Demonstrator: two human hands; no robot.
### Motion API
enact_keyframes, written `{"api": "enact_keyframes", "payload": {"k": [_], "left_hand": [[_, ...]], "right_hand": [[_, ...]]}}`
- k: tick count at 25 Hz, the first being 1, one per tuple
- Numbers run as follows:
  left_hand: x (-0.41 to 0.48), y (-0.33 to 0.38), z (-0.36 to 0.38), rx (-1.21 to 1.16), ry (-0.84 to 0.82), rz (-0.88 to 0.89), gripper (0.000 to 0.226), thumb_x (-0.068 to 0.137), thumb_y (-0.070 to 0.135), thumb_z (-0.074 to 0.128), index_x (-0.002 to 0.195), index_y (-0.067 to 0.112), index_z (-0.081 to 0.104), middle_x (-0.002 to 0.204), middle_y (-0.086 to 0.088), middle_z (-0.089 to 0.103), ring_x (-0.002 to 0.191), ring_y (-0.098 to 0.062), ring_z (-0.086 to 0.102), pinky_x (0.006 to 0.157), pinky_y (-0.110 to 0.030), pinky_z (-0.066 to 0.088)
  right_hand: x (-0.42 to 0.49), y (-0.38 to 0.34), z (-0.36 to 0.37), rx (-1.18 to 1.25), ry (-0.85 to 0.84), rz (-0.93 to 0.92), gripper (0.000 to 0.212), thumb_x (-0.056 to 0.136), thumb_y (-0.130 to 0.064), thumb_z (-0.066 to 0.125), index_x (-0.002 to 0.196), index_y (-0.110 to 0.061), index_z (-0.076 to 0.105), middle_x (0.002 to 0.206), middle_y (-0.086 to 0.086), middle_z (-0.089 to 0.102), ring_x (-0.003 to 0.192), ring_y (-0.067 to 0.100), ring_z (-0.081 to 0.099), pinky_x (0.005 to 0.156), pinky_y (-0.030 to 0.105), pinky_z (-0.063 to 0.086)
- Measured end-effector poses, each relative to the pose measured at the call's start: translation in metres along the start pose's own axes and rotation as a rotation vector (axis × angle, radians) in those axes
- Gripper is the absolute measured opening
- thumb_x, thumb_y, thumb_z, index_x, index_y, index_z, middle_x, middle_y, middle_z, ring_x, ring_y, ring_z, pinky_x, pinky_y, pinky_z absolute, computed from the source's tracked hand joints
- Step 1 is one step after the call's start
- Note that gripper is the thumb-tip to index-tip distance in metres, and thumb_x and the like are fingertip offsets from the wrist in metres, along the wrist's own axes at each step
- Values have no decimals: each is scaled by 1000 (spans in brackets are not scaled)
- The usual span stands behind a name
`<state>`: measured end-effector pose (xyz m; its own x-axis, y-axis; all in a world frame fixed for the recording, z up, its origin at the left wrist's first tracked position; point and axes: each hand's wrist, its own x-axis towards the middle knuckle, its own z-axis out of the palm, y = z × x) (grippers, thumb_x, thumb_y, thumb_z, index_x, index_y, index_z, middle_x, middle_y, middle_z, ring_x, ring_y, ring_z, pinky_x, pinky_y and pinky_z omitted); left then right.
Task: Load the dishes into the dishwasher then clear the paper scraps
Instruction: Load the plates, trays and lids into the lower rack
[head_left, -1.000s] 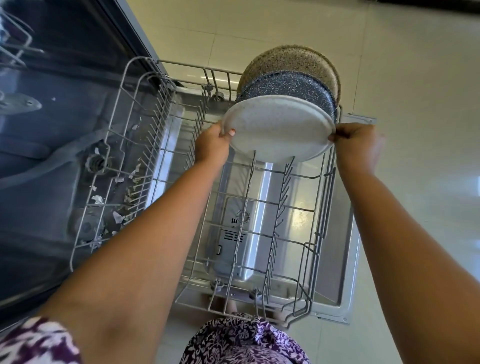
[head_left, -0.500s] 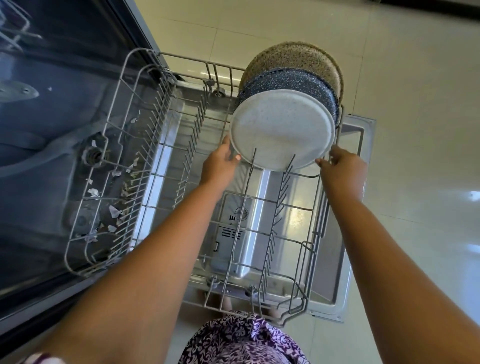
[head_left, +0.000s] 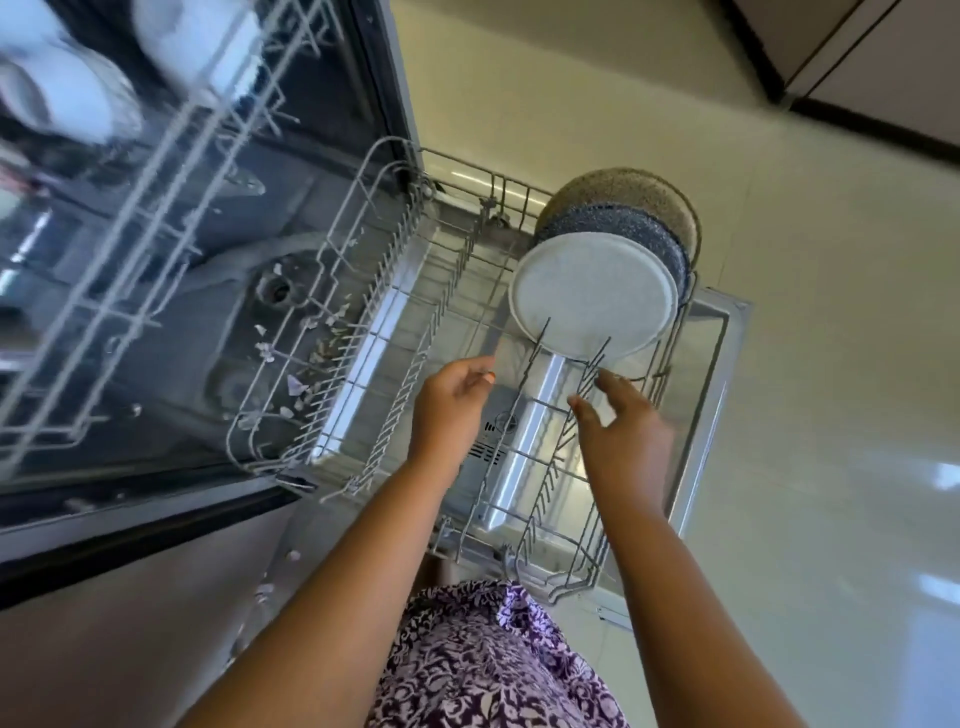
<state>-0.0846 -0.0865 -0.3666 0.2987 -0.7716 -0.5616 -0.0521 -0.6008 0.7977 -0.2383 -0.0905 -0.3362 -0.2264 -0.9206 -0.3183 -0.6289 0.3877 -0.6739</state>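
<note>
Cloth (head_left: 493, 665) in a purple print lies nearest. Beyond it both arms reach over the lower rack (head_left: 410, 384). The left hand (head_left: 452, 410) and right hand (head_left: 623, 431) hold nothing, their fingers loose and spread, just short of the white plate (head_left: 592, 301). That plate stands on edge between the rack's tines, with a blue plate (head_left: 623, 226) and a tan plate (head_left: 623, 188) upright behind it. Paper scraps (head_left: 294, 385) lie under the rack's left end. Farther in, the upper rack (head_left: 182, 111) is blurred.

Glossy cream tile floor (head_left: 831, 374), bright reflections at right; dark-trimmed cabinet (head_left: 878, 62) top right.
</note>
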Motion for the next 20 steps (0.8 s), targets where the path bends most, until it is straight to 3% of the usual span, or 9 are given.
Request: {"api": "enact_keyframes", "payload": {"k": [3, 7, 11, 14, 16, 20], "left_hand": [[-44, 22, -28, -11, 32, 37, 25, 91, 16, 56, 95, 40, 63, 105, 10, 68, 101, -10, 63, 90, -34, 51], [-111, 58, -80, -22, 94, 82, 24, 92, 14, 57, 100, 36, 63, 103, 6, 68, 92, -9, 63, 76, -20, 48], [-182, 93, -137, -64, 211, 126, 22, 90, 8, 59, 99, 27, 65, 97, 4, 68, 95, -11, 62, 84, -22, 47], [-243, 117, -185, -123, 333, 181, 20, 89, 1, 58, 103, 13, 65, 103, -8, 68, 96, -16, 63, 88, -23, 50], [-285, 125, -218, -149, 440, 191, 19, 90, 3, 58, 106, 10, 65, 104, -11, 68, 92, -15, 61, 78, -16, 49], [-373, 118, -277, -196, 732, 193, 20, 90, 17, 61, 92, 37, 65, 93, 3, 69, 74, -8, 56, 73, -25, 45]], "right_hand": [[-30, -30, -17, 6, -68, -76, 44, 87, -23, 65, 128, -13, 56, 136, 8, 53, 126, 20, 50, 105, 29, 38], [-68, -84, -48, -21, -142, -249, 43, 87, -22, 66, 128, -15, 57, 135, 8, 53, 117, 25, 57, 100, 25, 38], [-106, -144, -77, -21, -222, -422, 43, 88, -22, 64, 129, -15, 56, 133, 6, 55, 113, 24, 58, 95, 20, 41], [-142, -191, -94, -56, -325, -583, 43, 88, -24, 63, 130, -15, 55, 131, 6, 57, 109, 25, 59, 93, 30, 45], [-166, -218, -99, -85, -377, -678, 43, 87, -22, 64, 129, -15, 55, 131, 9, 56, 107, 29, 60, 92, 32, 45], [-229, -265, -95, -111, -532, -932, 45, 86, -22, 66, 130, -16, 55, 130, 9, 57, 118, 26, 54, 98, 34, 43]]}}
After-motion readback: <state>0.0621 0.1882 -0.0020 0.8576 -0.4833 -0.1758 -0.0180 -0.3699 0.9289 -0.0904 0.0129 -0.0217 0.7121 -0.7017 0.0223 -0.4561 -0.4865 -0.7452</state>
